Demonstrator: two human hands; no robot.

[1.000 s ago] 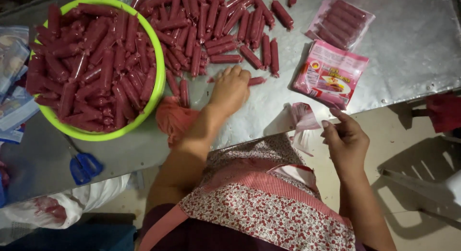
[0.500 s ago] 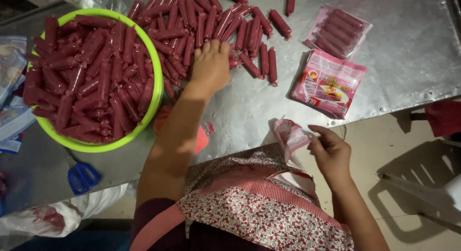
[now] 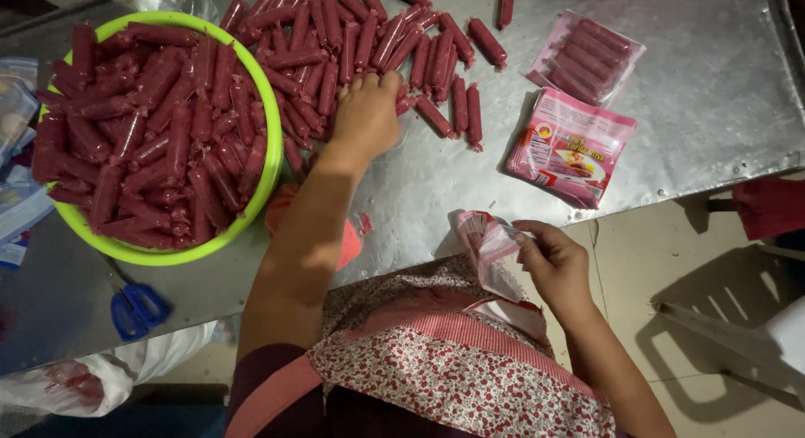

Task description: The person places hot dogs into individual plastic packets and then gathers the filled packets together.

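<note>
Reaching left hand (image 3: pixel 366 113) is closing on loose red sausages (image 3: pixel 381 40) at 12 o'clock, long axes mostly upright; right hand (image 3: pixel 555 262) is pinching empty pink bag (image 3: pixel 489 249) at 4 o'clock, farther off.

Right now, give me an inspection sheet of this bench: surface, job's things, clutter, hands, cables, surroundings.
Surface: metal table, scuffed, with small red scraps near its front edge.
Job's things: loose red sausages heaped on the table; green bowl piled full of them; empty pink pouch.
Clutter: two filled pink packs at right; blue scissors; plastic bags at the left edge.
Hands: left hand rests on the loose sausages; right hand pinches the empty pink pouch at the table edge.
Cables: nothing seen.
Surroundings: tiled floor; white bag below the table.
</note>
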